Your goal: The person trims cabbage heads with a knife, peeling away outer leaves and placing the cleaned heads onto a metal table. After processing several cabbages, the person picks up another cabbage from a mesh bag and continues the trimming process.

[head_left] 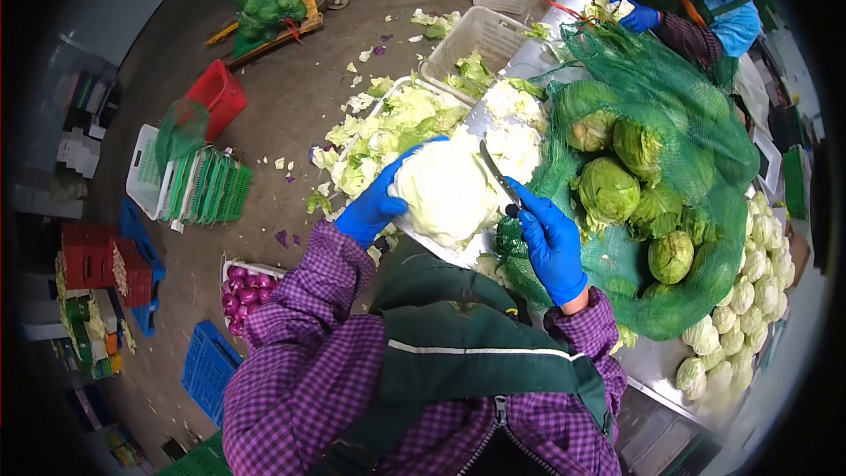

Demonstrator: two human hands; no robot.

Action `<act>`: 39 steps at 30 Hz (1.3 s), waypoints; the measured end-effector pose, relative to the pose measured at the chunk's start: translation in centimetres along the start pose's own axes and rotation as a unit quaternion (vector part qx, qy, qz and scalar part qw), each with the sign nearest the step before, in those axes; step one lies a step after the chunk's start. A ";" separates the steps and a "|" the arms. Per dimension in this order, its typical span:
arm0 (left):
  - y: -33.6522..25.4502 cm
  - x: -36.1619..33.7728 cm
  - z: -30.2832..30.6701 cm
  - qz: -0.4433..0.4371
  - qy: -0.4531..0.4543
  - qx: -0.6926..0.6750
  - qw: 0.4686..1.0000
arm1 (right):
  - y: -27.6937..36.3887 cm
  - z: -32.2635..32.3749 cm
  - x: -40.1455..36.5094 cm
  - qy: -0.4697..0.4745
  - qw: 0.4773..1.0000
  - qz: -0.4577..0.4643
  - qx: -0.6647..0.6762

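Note:
A large pale cabbage [448, 192], stripped to its whitish leaves, is held in my left hand [374, 209], its gloved fingers wrapped round the left side. My right hand [551, 242], also in a blue glove, grips a knife [495, 167] whose dark curved blade points up and away along the cabbage's right side. Trimmed leaves [514, 128] lie on the metal table just beyond the cabbage. To the right of the knife, a green mesh sack [564, 167] spreads open around several green cabbages [608, 189].
Cut leaves fill a white crate [392, 128] beyond my left hand. Peeled cabbages [745, 300] are piled at the table's right. A co-worker's gloved hands [636, 9] work at the far end. Purple onions [249, 295] sit in a crate at lower left; leaf scraps litter the floor.

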State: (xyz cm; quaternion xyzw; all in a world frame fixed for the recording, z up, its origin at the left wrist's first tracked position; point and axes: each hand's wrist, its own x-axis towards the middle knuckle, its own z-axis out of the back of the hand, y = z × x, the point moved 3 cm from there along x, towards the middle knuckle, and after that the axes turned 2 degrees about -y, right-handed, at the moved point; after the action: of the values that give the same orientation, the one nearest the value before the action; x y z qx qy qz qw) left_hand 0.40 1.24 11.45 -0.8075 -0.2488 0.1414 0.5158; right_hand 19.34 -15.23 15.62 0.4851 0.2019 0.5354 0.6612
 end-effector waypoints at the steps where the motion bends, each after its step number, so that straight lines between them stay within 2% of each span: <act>1: -1.0 -0.1 -0.6 -0.023 -0.032 0.093 0.995 | -0.2 -0.1 -0.3 -0.008 1.000 -0.006 0.028; 2: -1.1 0.0 -0.9 -0.021 -0.031 0.090 0.995 | -0.3 -0.2 -0.7 -0.008 1.000 -0.009 0.026; 4: -1.6 0.4 -1.1 -0.123 -0.064 0.232 0.963 | -0.6 -0.5 -1.3 -0.008 0.997 -0.034 0.066; 6: -0.7 0.6 -1.0 -0.141 -0.066 0.244 0.957 | -0.5 -0.9 -1.8 -0.009 0.996 -0.040 0.074; 8: -0.2 0.5 -1.1 -0.196 -0.112 0.277 0.934 | -0.3 -1.3 -2.2 -0.009 0.997 -0.034 0.063; 9: 0.1 0.5 -1.2 -0.196 -0.110 0.277 0.934 | 0.3 -1.3 -2.2 -0.015 1.000 -0.011 0.022; 12: 0.6 0.3 -1.7 -0.220 -0.149 0.338 0.903 | -0.1 -2.1 -2.6 -0.003 1.000 -0.019 0.006; 14: 0.8 0.1 -2.2 -0.257 -0.188 0.392 0.863 | 0.0 -2.5 -2.6 -0.011 0.999 -0.031 0.015; 17: 1.2 0.0 -2.7 -0.285 -0.218 0.425 0.831 | -0.1 -3.2 -2.5 -0.033 0.999 -0.034 0.022; 21: 1.2 -0.1 -3.2 -0.309 -0.231 0.455 0.803 | -0.2 -3.5 -2.5 -0.054 0.998 -0.031 -0.003; 23: 0.9 -0.1 -3.6 -0.331 -0.230 0.501 0.765 | 0.0 -3.4 -2.4 -0.060 0.998 -0.035 -0.007; 31: 1.7 0.1 -3.3 -0.345 -0.257 0.517 0.740 | -0.4 -4.2 -2.6 -0.112 0.993 -0.042 -0.009; 34: 1.8 0.1 -3.3 -0.352 -0.256 0.512 0.740 | -1.0 -4.3 -2.7 -0.107 0.991 -0.079 0.004; 37: 1.6 0.1 -3.4 -0.356 -0.250 0.515 0.739 | -2.3 -4.6 -3.0 -0.114 0.983 -0.124 0.078; 39: 1.6 0.1 -3.3 -0.357 -0.248 0.520 0.736 | -2.6 -4.8 -2.9 -0.083 0.977 -0.159 0.115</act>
State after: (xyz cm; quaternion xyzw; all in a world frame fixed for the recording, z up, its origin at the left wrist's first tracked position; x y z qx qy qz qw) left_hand 2.54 -1.77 11.38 -0.2022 -0.5254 0.2494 0.7879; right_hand 15.95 -15.68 10.52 0.5619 0.2810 0.3550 0.6923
